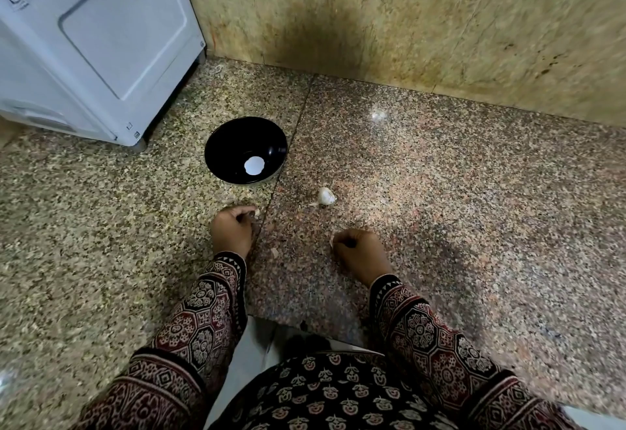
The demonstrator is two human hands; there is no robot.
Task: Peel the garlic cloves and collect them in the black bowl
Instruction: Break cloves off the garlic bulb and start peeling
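Speckled granite counter point(440, 175) carries a black bowl point(220, 145) with one white patch at its bottom (clove or glare, I cannot tell). A garlic piece point(326, 196) lies just right of the bowl. Nearer than the bowl, the left hand point(232, 231) pinches a pale clove point(256, 212). The right hand point(359, 253) is clenched, its contents hidden.

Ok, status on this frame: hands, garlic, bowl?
Left hand fingers curled on a clove; right hand curled, contents hidden. Garlic bulb loose on counter near black bowl, apart. Nothing blocking the bowl.

Maroon-black patterned sleeves point(200, 321), zigzag-trimmed cuffs point(230, 262)
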